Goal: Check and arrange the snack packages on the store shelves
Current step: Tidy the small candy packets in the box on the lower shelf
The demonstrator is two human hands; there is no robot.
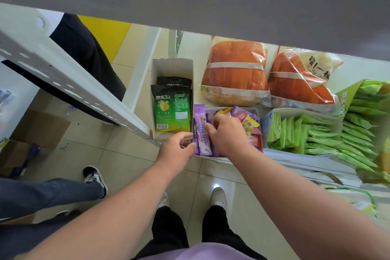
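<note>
Pale floor tiles point(130, 154) ran beneath a low white shelf point(295, 160), with a grey shelf board overhead blocking the upper view. On the shelf sat two orange bread bags point(234, 74) at the back, a carton of green sachets point(304, 133) to the right, and a white box with green pear snack packs point(172, 110) to the left, all looking tidy. Between them lay the mixed snack tray point(248, 121), where I was working. My right hand point(226, 133) reached in, fingers curled on a purple package point(201, 133); my left hand point(176, 150) appeared to pinch the tray's front corner, though I could not tell for sure. I judged this tray half sorted, with loose packets left to straighten.
</note>
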